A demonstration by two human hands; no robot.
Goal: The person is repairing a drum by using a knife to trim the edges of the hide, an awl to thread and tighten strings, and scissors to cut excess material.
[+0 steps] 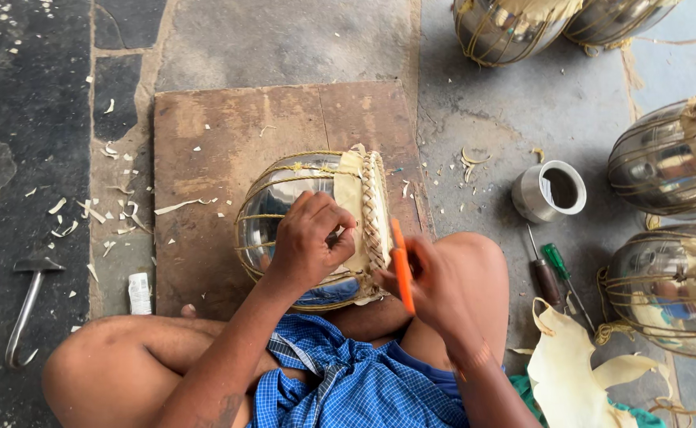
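Head view shows my left hand (310, 238) clamped over the metal drum (284, 214) lying sideways on the board (205, 143), its skin head facing right toward my right hand (431, 285), pinching the orange cutter (402, 268).

You sit on a stone floor (300, 40) with a brown board (229, 135) lying flat before your knees. A drum (300, 194) rests on the board's near half. Pale shavings (86, 210) are scattered off the board's left edge, beside a small white packet (139, 292) and a bent metal tool (27, 305). Off the right edge stand a steel cup (550, 190), two screwdrivers (554, 273), hide scraps (573, 368) and more drums (669, 162).
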